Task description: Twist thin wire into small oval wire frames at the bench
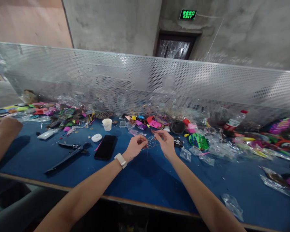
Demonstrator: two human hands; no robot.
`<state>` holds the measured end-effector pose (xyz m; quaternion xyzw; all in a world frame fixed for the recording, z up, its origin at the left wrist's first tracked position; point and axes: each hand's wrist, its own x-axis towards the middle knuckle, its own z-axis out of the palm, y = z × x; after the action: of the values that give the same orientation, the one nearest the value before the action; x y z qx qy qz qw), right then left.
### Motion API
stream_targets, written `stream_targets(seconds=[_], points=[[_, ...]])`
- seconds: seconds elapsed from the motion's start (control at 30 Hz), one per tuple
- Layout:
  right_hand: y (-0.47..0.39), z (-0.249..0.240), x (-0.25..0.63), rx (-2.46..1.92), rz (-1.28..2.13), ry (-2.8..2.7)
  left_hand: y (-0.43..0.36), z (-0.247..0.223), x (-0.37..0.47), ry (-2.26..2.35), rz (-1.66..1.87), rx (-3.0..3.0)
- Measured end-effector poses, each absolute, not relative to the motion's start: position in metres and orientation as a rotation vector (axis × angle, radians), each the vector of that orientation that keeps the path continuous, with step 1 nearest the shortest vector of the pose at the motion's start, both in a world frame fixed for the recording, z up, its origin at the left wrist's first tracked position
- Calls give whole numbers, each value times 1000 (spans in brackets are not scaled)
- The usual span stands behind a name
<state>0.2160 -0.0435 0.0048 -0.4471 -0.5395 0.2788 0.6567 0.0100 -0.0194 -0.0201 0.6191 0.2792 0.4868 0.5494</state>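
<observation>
Between my two hands, above the blue table [157, 190], is a small tangle of thin, pale wire [150, 142]. My left hand [135, 146], with a white watch [120, 160] at the wrist, pinches the wire's left side. The fingertips of my right hand [164, 141] are closed on its upper right side. One thin strand hangs down between the hands. A black phone [105, 147] lies left of my left hand, and a dark flat case with white marks [178, 142] lies just beyond my right hand.
Black pliers [69, 158], a white earbud case [96, 138] and a white cup [107, 124] stand or lie leftward. Colourful pieces and plastic bags line the perforated metal screen [125, 83]. A red-capped bottle [235, 120] is at right. Another person's hand [9, 127] is far left.
</observation>
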Motion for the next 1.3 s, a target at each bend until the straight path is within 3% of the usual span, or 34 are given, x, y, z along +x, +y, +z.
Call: stream_targets(seconds=[0.33, 0.83, 1.3], points=[[-43, 12, 229, -1019, 563, -1347, -22, -17, 8, 649, 1143, 1464], [-53, 20, 218, -1056, 815, -1243, -26, -16, 8, 614, 1050, 1473], [-56, 20, 213, -1051, 799, -1347, -28, -10, 2, 692, 1089, 1861]])
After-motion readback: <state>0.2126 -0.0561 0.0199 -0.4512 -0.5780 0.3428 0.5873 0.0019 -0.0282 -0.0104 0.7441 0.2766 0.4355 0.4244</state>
